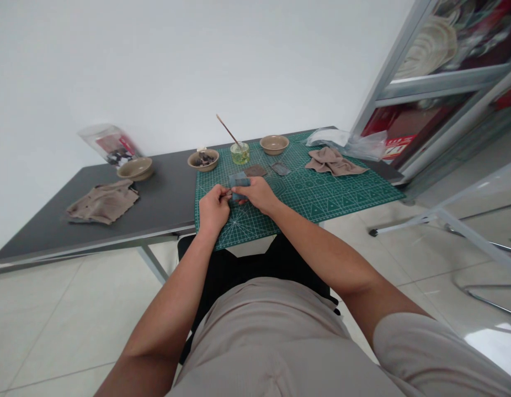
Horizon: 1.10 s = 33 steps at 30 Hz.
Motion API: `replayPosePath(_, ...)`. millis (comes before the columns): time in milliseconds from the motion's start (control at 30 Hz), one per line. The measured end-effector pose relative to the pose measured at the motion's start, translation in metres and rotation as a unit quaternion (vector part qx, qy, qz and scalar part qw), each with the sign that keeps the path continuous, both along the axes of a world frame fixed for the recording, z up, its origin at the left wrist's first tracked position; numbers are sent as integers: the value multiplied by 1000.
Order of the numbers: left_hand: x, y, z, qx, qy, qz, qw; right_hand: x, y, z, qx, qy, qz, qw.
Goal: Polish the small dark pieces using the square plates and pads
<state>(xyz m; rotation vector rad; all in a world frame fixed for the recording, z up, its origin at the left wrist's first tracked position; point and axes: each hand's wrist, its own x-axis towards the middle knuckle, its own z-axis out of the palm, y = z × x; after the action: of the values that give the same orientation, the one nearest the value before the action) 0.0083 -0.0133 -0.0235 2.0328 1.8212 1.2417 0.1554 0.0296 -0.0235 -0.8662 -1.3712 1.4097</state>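
No words, brands or numbers legible. Red-and-white label (400, 145) low on cabinet (429, 88), right side: pale marks, lettering-like, too blurred to read. Clear pack (108, 142) by wall, far left: red, white, dark print, smeared, any wording unreadable. Green mat (363, 193): white printed grid, triangles near front right, radiating lines near front left; any scale numerals along edges too small to make out.
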Motion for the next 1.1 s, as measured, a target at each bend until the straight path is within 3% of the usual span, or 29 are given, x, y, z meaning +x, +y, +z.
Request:
replayPosePath(167, 1, -1, 0, 3, -13, -4, 1000, 2, 0, 1, 5, -3, 4, 1000)
replayPosePath(433, 0, 1, -1, -13, 14, -11, 1000, 3, 5, -9, 72, -61, -4, 996)
replayPosePath(1100, 2, 3, 4, -49, -18, -5, 999, 5, 8, -13, 97, -92, -17, 991)
